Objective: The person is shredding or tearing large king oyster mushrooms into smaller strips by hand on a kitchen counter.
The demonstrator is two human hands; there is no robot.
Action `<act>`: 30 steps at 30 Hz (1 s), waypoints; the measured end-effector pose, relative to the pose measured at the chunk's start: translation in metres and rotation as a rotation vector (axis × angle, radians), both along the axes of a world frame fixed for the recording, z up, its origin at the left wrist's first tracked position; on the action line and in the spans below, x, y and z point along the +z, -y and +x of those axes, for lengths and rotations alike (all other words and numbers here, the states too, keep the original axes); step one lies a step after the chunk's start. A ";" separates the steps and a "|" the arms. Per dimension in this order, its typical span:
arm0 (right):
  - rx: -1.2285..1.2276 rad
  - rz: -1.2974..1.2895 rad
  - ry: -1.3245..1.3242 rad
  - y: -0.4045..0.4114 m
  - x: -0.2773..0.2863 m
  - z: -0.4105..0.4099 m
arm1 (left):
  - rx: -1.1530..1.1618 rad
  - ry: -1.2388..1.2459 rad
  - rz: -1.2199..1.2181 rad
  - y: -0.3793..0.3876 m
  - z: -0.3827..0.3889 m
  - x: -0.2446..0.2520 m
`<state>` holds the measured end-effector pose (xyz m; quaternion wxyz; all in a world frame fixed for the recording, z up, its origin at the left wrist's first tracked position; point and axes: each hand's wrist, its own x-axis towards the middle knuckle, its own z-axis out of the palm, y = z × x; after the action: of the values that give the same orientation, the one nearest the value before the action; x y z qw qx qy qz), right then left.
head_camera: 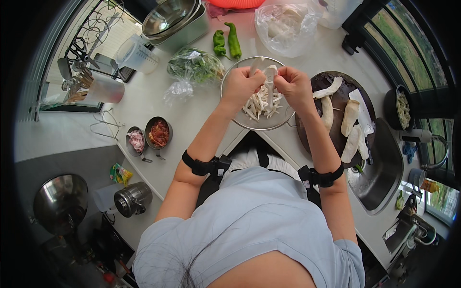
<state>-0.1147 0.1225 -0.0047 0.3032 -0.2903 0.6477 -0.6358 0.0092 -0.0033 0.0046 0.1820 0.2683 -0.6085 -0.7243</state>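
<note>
Above a wire-mesh strainer [266, 124] full of torn pale mushroom strips [260, 104], both my hands hold mushroom pieces. Pinched in my left hand [242, 84] is a pale mushroom piece [257, 64] that points upward. My right hand [293, 83] grips a long strip [270, 86] that hangs down over the strainer. To the right, a round dark cutting board [306, 136] bears several king oyster mushroom pieces [349, 117] and a cleaver [364, 115] with a dark handle.
Two green peppers [233, 40], bagged leafy greens [197, 64] and a plastic bag [284, 27] of pale food lie behind the strainer. Small pans of raw meat [159, 133] and pinkish chopped pieces [135, 140] stand left. A steel sink [381, 180] lies right, near a dark pot [390, 108].
</note>
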 end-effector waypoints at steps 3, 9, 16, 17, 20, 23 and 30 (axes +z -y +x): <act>-0.062 -0.039 0.096 -0.011 0.005 -0.013 | 0.116 0.000 0.028 0.030 0.020 -0.006; 0.075 -0.096 0.219 -0.009 0.002 -0.013 | -0.034 0.387 -0.311 0.029 0.025 0.001; 0.188 -0.043 0.114 -0.004 0.002 -0.005 | -0.036 0.022 -0.159 -0.001 -0.002 0.012; 0.188 -0.043 0.112 -0.004 0.004 -0.004 | -0.054 0.034 -0.201 -0.002 -0.004 0.013; 0.189 0.047 -0.037 -0.004 0.007 -0.001 | -0.026 0.030 -0.277 -0.005 -0.008 0.010; 0.107 -0.031 -0.063 -0.004 0.014 0.004 | -0.039 0.065 -0.383 -0.005 -0.009 0.009; 0.073 -0.020 -0.194 -0.005 0.010 0.000 | -0.094 0.027 -0.294 -0.007 -0.009 0.016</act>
<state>-0.1142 0.1279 0.0049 0.2593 -0.3770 0.6565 -0.5998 0.0006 0.0034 0.0203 0.1771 0.2199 -0.7223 -0.6314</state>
